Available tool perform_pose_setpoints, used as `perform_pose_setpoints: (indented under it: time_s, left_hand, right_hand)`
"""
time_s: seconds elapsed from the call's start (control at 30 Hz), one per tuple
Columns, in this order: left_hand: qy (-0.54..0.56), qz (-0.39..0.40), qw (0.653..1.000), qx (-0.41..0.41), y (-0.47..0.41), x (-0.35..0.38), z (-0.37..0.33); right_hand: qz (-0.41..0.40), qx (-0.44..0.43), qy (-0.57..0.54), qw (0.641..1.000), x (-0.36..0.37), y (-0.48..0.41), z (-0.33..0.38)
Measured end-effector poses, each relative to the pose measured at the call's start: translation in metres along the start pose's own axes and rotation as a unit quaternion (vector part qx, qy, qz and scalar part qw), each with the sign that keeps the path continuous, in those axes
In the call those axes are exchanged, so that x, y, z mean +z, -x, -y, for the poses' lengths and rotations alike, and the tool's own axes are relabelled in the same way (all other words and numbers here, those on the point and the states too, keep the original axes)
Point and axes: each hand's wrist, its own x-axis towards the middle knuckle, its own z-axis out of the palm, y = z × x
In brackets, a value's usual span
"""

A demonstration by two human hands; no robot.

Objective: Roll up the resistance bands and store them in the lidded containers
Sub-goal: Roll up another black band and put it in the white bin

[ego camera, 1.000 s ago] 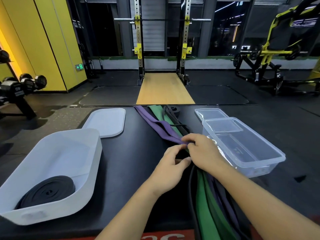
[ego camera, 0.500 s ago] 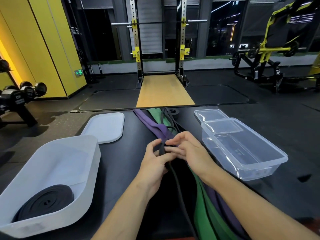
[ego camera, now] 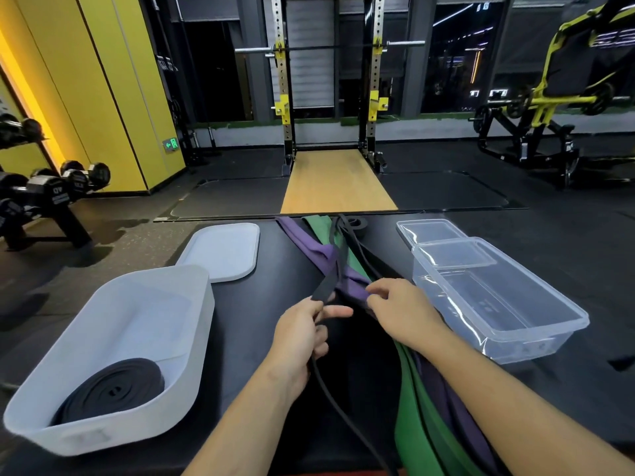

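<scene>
The left hand (ego camera: 302, 334) pinches the narrow black band (ego camera: 328, 283), which runs straight away from it; the right hand (ego camera: 400, 312), just beside, grips the purple band (ego camera: 321, 250).

Both hands (ego camera: 347, 324) and forearms are bare, without sleeves.

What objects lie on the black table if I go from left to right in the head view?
white tub holding a rolled black band → white lid → loose bands, with the left hand pinching a thin black band → right hand on the purple band → clear plastic container
</scene>
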Motion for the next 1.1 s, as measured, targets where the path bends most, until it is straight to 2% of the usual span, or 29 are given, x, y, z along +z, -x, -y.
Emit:
perform_pose_setpoints:
  time_s: [0.17, 0.23, 0.33, 0.4, 0.47, 0.57, 0.63, 0.67, 0.7, 0.77, 0.93, 1.03, 1.1]
  left_hand:
    - [0.029, -0.003, 0.997, 0.066, 0.004, 0.0, -0.003]
    - [0.068, -0.016, 0.993, 0.093, 0.003, -0.001, -0.004]
    - [0.04, -0.019, 0.988, 0.146, 0.006, -0.001, -0.008]
    - [-0.007, 0.004, 0.98, 0.199, 0.013, 0.002, -0.013]
    - [-0.05, 0.054, 0.962, 0.263, 0.023, 0.009, -0.019]
    - [-0.114, 0.15, 0.923, 0.337, 0.046, 0.02, -0.028]
    - [-0.147, 0.196, 0.906, 0.345, 0.058, 0.018, -0.032]
    - [-0.166, 0.218, 0.9, 0.339, 0.063, 0.014, -0.035]
    - [-0.186, 0.235, 0.894, 0.333, 0.065, 0.009, -0.037]
    - [-0.209, 0.243, 0.893, 0.317, 0.064, -0.003, -0.035]
    - [-0.26, 0.167, 0.92, 0.241, 0.046, -0.017, -0.005]
    - [-0.252, 0.149, 0.937, 0.191, 0.043, -0.018, 0.005]
    - [-0.236, 0.142, 0.945, 0.174, 0.044, -0.018, 0.006]
  right_hand:
    - [0.031, -0.033, 0.028, 0.999, 0.001, 0.001, 0.007]
    - [-0.021, -0.058, 0.028, 0.998, -0.001, -0.003, 0.013]
    - [-0.12, -0.058, -0.111, 0.985, -0.012, -0.003, 0.027]
    - [-0.13, -0.021, -0.291, 0.948, -0.019, 0.0, 0.039]
    - [-0.06, 0.043, -0.462, 0.884, -0.02, 0.003, 0.049]
    - [0.066, 0.088, -0.555, 0.824, -0.023, 0.007, 0.052]
    - [0.148, 0.097, -0.628, 0.758, -0.028, 0.008, 0.048]
    - [0.162, 0.102, -0.651, 0.734, -0.032, 0.009, 0.047]
    - [0.154, 0.102, -0.656, 0.732, -0.035, 0.009, 0.047]
    - [0.09, 0.079, -0.629, 0.768, -0.04, 0.006, 0.05]
    - [-0.027, -0.068, -0.587, 0.806, -0.073, 0.0, 0.061]
    - [-0.031, -0.157, -0.546, 0.822, -0.097, 0.003, 0.072]
    - [-0.027, -0.173, -0.528, 0.831, -0.101, 0.002, 0.076]
